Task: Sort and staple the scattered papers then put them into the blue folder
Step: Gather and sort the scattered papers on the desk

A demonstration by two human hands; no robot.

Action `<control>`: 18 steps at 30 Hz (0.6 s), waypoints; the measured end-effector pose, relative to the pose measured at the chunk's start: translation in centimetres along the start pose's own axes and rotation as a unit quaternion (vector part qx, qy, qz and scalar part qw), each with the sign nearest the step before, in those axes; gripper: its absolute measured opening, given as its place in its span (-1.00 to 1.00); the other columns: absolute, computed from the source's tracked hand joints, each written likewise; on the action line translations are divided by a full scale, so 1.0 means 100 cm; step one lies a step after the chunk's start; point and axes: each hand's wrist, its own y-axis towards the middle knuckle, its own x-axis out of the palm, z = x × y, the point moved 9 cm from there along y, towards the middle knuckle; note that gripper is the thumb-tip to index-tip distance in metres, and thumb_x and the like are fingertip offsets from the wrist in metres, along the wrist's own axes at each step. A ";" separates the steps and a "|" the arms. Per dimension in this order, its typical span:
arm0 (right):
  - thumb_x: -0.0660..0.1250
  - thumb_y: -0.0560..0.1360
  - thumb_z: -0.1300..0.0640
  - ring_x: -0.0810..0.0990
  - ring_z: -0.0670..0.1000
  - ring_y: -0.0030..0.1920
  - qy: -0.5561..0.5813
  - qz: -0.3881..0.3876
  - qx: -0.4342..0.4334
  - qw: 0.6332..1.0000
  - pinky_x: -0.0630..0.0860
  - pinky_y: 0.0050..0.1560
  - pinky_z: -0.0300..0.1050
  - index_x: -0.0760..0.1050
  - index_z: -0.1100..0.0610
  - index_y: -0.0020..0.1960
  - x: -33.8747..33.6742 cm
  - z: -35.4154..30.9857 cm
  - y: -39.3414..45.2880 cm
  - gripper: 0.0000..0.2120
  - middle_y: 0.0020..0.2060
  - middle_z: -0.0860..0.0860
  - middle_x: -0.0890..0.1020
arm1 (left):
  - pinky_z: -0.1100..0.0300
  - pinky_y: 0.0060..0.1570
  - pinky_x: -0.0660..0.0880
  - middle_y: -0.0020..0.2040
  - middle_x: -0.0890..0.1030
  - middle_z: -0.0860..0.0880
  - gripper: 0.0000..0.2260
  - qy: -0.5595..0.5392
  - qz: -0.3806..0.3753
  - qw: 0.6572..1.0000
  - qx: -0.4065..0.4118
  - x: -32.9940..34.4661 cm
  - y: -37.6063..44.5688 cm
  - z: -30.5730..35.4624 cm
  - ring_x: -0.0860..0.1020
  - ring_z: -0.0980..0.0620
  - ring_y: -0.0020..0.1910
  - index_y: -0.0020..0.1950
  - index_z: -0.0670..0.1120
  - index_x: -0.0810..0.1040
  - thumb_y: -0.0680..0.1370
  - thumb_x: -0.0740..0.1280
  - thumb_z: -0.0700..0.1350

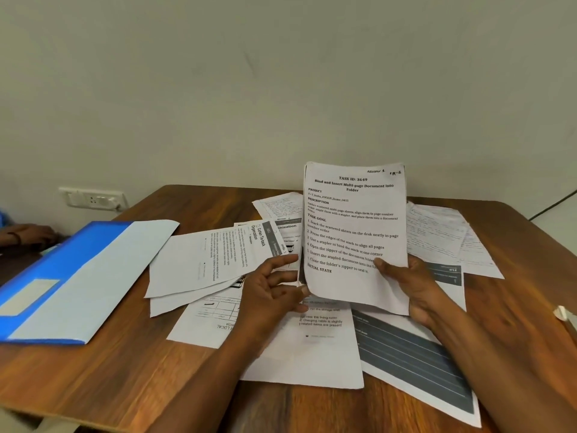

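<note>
While upright, long axis vertical, sheet (356, 232) | right hand (412, 285) pinches it | left hand (274, 289) relaxed beside.

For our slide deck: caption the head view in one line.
Right hand holds up a task sheet above scattered papers; blue folder waits.

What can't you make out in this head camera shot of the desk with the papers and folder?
- Stapler: none identifiable; a white object is cut off by the right edge.
- Sheets behind the upright printed task sheet: hidden by it, count unclear.
- Scattered white papers: small print too tiny to read.
- Blue folder: zipper not visible.
</note>
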 end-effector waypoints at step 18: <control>0.60 0.30 0.14 0.69 0.20 0.19 0.025 0.030 -0.001 0.999 0.54 0.32 0.31 0.63 0.14 0.25 0.000 -0.001 -0.006 -0.47 0.14 0.11 0.74 | 0.03 -0.20 0.70 -0.04 0.71 0.07 -0.71 0.142 0.063 0.978 0.139 -0.001 -0.014 0.014 0.69 -0.04 -0.25 0.00 -0.06 0.62 0.40 0.64 -0.25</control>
